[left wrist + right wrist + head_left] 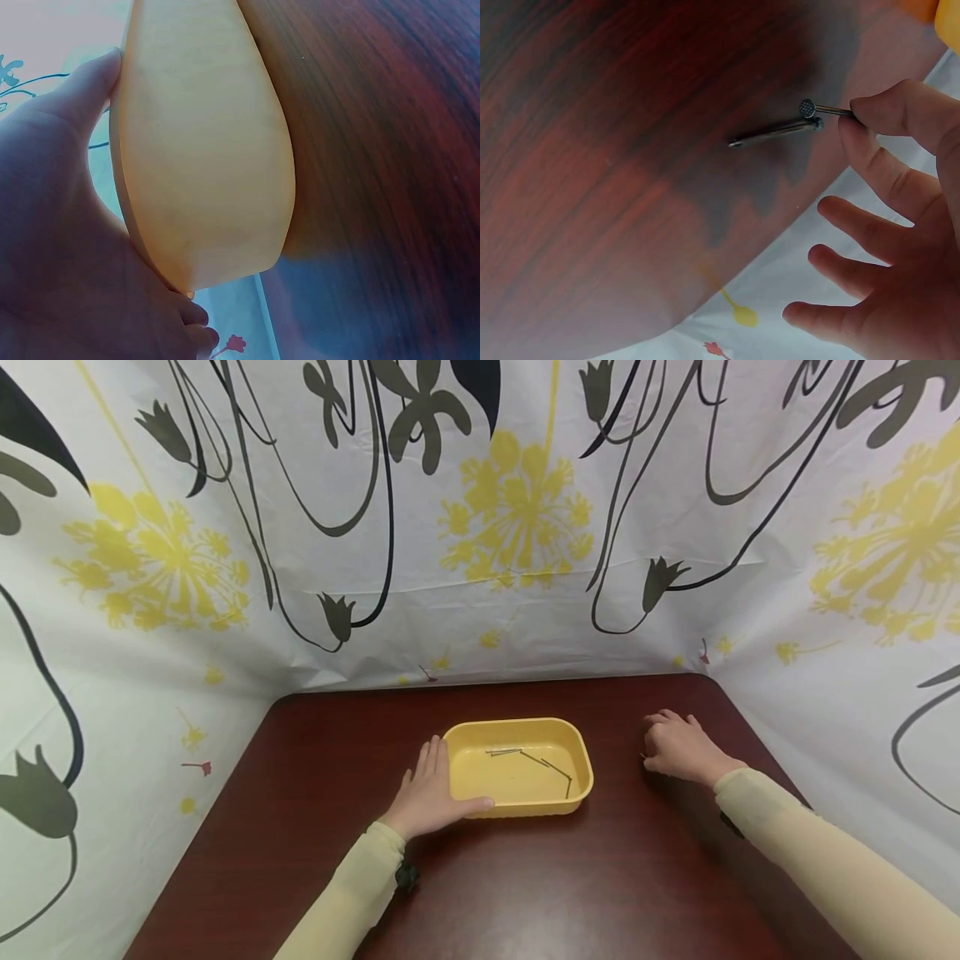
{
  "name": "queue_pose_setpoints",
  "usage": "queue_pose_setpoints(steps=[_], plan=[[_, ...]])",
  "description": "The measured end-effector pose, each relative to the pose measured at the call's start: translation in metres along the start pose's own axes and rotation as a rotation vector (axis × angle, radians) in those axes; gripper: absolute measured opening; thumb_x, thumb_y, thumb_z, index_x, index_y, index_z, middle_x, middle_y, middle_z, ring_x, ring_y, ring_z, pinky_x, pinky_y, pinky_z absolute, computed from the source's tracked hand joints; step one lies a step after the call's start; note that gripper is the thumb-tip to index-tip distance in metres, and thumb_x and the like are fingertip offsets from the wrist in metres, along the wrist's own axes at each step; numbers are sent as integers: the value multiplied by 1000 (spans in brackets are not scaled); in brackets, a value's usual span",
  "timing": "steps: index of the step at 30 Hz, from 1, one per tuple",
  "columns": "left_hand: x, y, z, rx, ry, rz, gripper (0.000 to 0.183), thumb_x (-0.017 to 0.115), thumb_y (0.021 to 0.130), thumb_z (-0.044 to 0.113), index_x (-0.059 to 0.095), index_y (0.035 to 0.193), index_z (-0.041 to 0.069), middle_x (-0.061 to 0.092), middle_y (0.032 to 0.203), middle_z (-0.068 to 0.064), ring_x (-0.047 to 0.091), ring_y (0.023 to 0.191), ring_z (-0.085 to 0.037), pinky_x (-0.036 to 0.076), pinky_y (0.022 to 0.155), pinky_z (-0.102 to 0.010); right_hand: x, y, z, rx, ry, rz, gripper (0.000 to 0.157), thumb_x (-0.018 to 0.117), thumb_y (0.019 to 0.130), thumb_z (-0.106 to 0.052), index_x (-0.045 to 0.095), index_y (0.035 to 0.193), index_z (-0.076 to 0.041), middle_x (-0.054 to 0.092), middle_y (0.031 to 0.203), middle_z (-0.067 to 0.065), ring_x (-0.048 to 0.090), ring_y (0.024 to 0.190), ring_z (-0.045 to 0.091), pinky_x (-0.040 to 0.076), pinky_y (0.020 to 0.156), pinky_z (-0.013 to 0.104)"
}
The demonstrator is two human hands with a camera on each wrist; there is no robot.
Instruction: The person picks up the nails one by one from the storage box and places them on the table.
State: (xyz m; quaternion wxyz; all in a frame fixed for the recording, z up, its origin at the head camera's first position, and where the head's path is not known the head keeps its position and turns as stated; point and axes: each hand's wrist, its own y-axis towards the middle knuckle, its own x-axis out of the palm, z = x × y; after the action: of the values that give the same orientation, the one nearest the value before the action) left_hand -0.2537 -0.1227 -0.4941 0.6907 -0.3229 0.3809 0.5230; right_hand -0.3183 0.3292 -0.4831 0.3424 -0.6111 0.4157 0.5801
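A shallow yellow plastic tray (517, 793) stands on the dark table, several thin nails (535, 760) lying inside it. My left hand (429, 789) rests at its left front corner, fingers straight along the left rim and thumb over the front rim. The left wrist view shows the tray's outer wall (202, 165) with the thumb against its edge. To the right of the tray, my right hand (681, 748) pinches a nail (829, 109) between thumb and index finger, its head pointing outward. Another nail (774, 133) lies beneath it on the table; the other fingers are spread.
The reddish-brown wooden table (525, 885) has rounded far corners. A white cloth (420, 643) with yellow and grey flower prints hangs behind it and along both sides.
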Motion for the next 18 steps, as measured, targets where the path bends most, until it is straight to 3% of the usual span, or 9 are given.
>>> queue_pose_setpoints(steps=[18], plan=[[-1,-1,1,7,-10,1,133,65,74,82,0,162,7,-4,168,-8,-2,154,-28,15,116,-62,9,-3,-1,14,3,4,27,81,82,-21,62,63,-25,57,135,25,42,131,48,17,97,83]])
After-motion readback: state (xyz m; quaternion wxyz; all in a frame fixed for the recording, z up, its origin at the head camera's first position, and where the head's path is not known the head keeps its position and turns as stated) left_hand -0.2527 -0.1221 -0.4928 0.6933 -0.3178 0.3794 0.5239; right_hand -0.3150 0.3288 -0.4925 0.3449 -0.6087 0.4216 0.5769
